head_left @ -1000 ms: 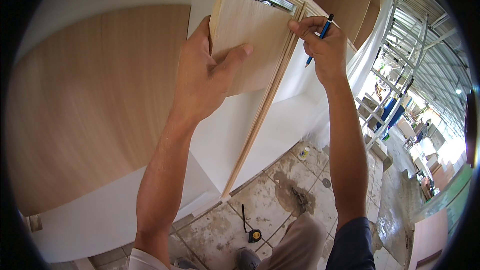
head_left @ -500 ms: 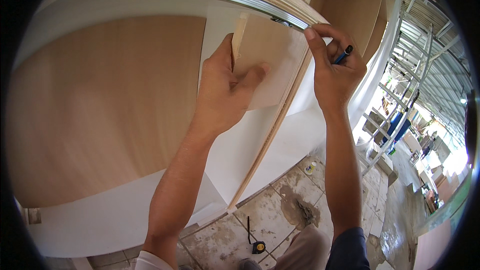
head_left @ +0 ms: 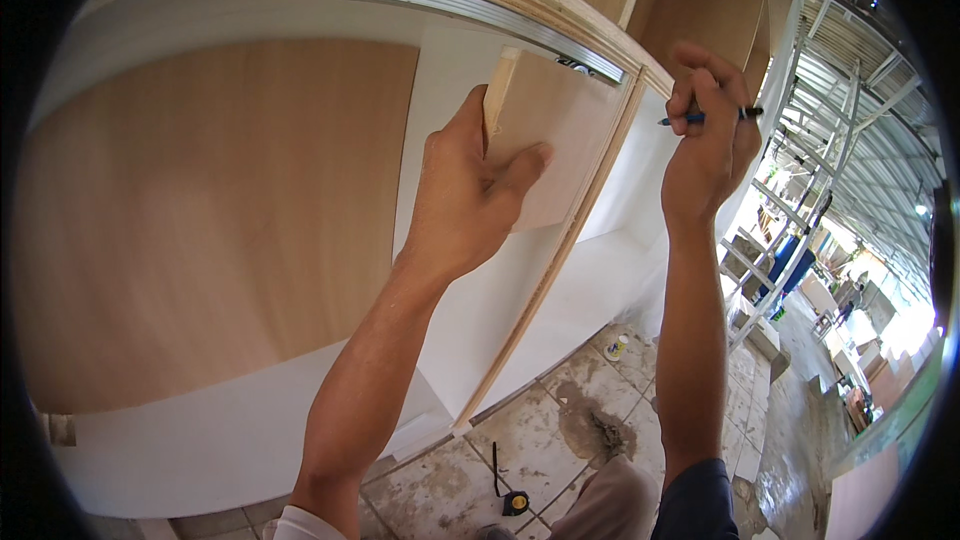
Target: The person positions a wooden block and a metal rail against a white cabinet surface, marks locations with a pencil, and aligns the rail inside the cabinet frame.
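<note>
My left hand (head_left: 463, 185) grips a small flat wooden board (head_left: 560, 135), thumb on its face and fingers behind its left edge. The board stands inside a cabinet, close to the upright divider's front edge (head_left: 560, 265). Just above it a ribbed aluminium rail (head_left: 450, 8) runs below the cabinet's top edge, and a small metal part (head_left: 575, 66) shows between rail and board. To the right, off the cabinet frame, my right hand (head_left: 708, 140) holds a slim blue pencil (head_left: 680, 121) with a black end; its fingers are somewhat blurred.
A large wooden panel (head_left: 220, 230) fills the left of the cabinet. On the dirty tiled floor (head_left: 530, 420) lie a tape measure (head_left: 515, 503) and a small bottle (head_left: 617, 347). A metal ladder (head_left: 840, 150) stands at the right.
My right hand has drawn back to the right from the rail's end, and the pencil has turned so its tip points left. My left hand still holds the board in the cabinet.
</note>
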A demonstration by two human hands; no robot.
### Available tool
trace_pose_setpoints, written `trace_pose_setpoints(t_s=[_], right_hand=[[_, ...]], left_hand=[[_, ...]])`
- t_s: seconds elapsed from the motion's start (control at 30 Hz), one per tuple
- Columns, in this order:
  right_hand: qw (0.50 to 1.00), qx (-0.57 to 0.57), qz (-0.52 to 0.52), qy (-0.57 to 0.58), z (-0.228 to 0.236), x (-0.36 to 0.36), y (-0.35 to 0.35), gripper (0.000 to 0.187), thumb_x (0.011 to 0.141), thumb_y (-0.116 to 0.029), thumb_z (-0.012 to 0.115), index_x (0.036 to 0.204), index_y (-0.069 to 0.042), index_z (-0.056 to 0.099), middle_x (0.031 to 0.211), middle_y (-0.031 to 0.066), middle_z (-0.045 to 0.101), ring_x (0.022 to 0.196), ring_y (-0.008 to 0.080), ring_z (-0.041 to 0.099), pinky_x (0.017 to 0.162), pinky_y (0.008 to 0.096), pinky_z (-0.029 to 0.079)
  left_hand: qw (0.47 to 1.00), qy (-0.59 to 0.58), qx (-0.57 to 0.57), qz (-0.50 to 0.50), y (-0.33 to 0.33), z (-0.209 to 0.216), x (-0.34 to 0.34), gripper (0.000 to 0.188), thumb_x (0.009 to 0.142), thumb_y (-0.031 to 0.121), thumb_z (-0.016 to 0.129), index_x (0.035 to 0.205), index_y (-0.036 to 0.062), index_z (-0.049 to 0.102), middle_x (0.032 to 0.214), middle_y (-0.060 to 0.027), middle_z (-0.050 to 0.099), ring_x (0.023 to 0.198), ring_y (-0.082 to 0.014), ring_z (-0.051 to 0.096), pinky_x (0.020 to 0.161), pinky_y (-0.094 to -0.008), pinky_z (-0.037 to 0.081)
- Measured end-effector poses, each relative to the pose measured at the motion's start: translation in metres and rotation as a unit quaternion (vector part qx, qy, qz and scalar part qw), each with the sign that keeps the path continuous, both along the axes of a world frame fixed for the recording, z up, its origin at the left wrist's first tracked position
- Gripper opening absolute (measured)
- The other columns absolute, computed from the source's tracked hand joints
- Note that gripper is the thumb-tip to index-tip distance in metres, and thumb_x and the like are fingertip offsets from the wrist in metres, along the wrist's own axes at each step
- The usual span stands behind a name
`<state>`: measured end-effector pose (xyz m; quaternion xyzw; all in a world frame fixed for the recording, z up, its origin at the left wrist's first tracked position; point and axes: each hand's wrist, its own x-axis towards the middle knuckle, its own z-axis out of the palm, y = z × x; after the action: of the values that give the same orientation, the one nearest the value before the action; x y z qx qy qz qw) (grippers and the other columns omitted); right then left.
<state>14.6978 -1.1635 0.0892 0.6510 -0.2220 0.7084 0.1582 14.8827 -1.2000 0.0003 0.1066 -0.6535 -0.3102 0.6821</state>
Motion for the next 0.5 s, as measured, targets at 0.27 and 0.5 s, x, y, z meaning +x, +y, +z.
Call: trace_pose_setpoints(t_s=[0.27, 0.5], right_hand=[[0.975, -0.118, -0.167, -0.088, -0.021, -0.023, 0.004, 0.055, 0.107, -0.039, 0.033, 0.099, -0.003, 0.073, 0.085, 0.0038, 0.063, 0.075, 0.0127, 0.054, 0.071, 0.0287, 0.044], [0.971, -0.097, -0.173, -0.132, -0.041, -0.049, 0.01, 0.063, 0.11, -0.052, 0.033, 0.098, -0.003, 0.072, 0.077, 0.0007, 0.06, 0.075, 0.011, 0.055, 0.068, 0.0268, 0.04]], left_hand=[[0.999, 0.034, -0.01, -0.005, 0.0, 0.0, -0.004, 0.034, 0.091, 0.004, 0.069, 0.122, -0.0057, 0.058, 0.105, -0.0158, 0.072, 0.096, -0.0189, 0.069, 0.087, -0.0332, 0.054], [0.999, 0.034, -0.021, 0.002, 0.001, 0.001, -0.003, 0.03, 0.09, 0.001, 0.068, 0.117, -0.007, 0.059, 0.102, -0.0168, 0.072, 0.094, -0.0193, 0.069, 0.086, -0.0339, 0.054]])
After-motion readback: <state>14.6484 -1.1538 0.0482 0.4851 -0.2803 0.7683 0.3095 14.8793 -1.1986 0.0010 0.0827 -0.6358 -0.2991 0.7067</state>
